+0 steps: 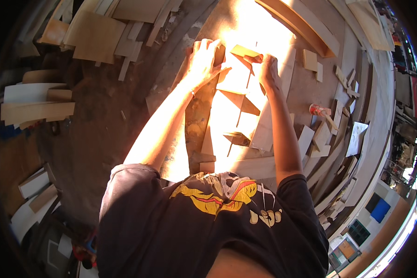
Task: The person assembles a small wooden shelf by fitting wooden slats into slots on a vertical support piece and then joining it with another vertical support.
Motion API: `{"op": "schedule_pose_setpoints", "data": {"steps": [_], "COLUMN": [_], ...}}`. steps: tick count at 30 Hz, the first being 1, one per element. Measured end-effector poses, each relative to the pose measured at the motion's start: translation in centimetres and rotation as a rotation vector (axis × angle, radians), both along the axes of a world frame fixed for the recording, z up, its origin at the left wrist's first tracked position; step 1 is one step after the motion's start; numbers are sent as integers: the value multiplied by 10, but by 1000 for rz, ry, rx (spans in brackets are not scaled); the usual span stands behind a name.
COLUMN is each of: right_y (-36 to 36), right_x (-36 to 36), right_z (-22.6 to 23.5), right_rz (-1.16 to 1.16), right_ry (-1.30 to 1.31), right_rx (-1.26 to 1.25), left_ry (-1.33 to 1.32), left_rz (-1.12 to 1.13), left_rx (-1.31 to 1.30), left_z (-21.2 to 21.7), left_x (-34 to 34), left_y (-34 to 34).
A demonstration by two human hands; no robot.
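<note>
Head view, looking down over the person's black printed shirt [213, 222]. Both forearms reach up from the shirt to a small wooden piece [243, 51], which sits on top of a pale wooden panel [231, 111] at its far end. The left hand [205, 59] curls round the left end of the piece, fingers wrapped over its edge. The right hand [265, 69] closes on its right side, thumb and fingers pinched to the wood. Strong sunlight washes out the panel's surface near the piece, so finer detail there cannot be told.

Nothing lies between the hands and the piece. A small triangular offcut [238, 138] lies on the panel nearer the shirt. Right of the panel, one red-and-white tube-shaped object [318, 110] lies among scattered wooden offcuts [329, 134], too many and too overlapped to count. Far left of the panel, stacked plywood sheets [95, 34] and loose boards [37, 111] lie on the dark floor [97, 129]. Two hands, one held piece.
</note>
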State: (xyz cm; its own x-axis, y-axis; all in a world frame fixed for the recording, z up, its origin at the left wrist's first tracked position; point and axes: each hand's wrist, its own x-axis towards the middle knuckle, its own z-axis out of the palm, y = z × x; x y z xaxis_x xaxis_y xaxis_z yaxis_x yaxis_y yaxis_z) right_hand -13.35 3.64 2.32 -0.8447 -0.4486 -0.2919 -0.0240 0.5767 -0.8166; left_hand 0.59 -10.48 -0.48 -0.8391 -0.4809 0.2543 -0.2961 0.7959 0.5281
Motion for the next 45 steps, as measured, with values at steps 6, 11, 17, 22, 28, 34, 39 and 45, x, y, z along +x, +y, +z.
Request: {"op": "schedule_pose_setpoints", "data": {"steps": [6, 11, 17, 22, 28, 34, 39, 45], "right_y": [-6, -5, -18, -22, -23, -30, -19, -26], "right_x": [2, 0, 15, -9, -24, -47, -60, -1], "right_z": [4, 6, 16, 12, 3, -1, -2, 0], "right_rz": [97, 170, 98, 305, 344, 351, 205, 239], "right_ry": [118, 164, 146, 229, 223, -104, -202, 311], "right_rx": [-45, 12, -64, 142, -30, -53, -269, -191], "left_ry": [-14, 1, -1, 9, 17, 19, 35, 62], "left_rz": [-22, -27, -29, -20, -17, -17, -16, -15], "left_rx": [-18, 4, -18, -30, -36, -45, -19, -24], "left_z": [-4, -4, -5, -4, -6, -6, -6, -9], "left_x": [-1, 0, 2, 0, -1, 0, -2, 0], "left_y": [-2, 0, -1, -2, -1, 0, -1, -2]}}
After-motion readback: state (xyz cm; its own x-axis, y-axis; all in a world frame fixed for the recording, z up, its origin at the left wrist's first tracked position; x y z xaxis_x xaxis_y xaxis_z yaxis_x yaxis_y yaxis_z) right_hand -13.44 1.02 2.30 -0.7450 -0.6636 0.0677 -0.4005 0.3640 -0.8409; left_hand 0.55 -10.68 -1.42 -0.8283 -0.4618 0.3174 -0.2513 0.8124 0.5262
